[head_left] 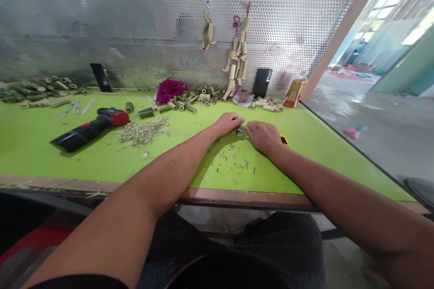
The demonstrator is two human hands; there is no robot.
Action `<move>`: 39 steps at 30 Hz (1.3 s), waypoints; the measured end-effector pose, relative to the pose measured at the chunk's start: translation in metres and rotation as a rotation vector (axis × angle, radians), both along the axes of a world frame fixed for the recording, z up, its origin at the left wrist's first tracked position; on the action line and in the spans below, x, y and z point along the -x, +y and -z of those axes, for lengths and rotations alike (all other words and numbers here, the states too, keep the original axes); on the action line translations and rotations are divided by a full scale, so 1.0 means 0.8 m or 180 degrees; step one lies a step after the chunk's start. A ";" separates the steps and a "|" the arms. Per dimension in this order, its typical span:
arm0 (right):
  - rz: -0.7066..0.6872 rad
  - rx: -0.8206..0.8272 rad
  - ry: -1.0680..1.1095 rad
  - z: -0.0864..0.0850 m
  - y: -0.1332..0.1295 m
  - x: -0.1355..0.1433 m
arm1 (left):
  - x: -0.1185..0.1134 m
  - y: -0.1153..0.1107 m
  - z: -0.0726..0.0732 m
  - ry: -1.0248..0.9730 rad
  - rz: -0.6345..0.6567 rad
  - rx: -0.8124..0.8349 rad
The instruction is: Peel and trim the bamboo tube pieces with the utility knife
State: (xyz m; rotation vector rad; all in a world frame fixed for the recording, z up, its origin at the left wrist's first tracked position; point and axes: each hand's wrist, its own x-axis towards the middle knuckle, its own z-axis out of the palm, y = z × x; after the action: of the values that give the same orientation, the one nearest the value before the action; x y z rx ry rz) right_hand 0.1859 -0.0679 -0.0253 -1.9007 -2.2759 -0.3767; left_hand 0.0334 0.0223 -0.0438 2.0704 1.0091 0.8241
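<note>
My left hand (228, 124) is closed, pinching a small dark piece (238, 130) just above the green tabletop; its kind is too small to tell. Close against it on the right, my right hand (262, 135) is wrapped round a yellow-and-black tool (284, 140) that looks like a utility knife. Only its back end sticks out behind the palm. A pale glint shows between the fingertips of both hands, and the blade itself is hard to make out. Small dark shavings (241, 164) lie scattered on the table below my hands.
A black-and-red cordless power tool (91, 128) and a heap of pale shavings (144, 131) lie left. Behind are bamboo pieces (44, 88), purple cord (170, 90), a phone (262, 82) and a bottle (295, 90). Strung bamboo figures (237, 58) hang on the perforated metal panel (142, 22).
</note>
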 end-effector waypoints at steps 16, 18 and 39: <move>-0.0116 0.0081 -0.0090 -0.003 0.004 -0.001 | -0.001 -0.002 -0.007 0.0195 0.0073 -0.0145; -0.0151 0.0198 -0.0083 -0.004 0.003 -0.001 | -0.001 -0.002 -0.008 0.0200 0.0069 -0.0146; 0.0049 -0.0050 0.0055 0.001 0.008 -0.003 | 0.002 -0.003 -0.005 -0.0076 0.0347 0.0028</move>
State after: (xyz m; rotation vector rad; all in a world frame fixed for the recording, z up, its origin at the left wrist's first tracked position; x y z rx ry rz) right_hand 0.1884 -0.0618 -0.0262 -1.9076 -2.2420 -0.3774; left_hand 0.0315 0.0195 -0.0396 2.0833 0.8772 0.7853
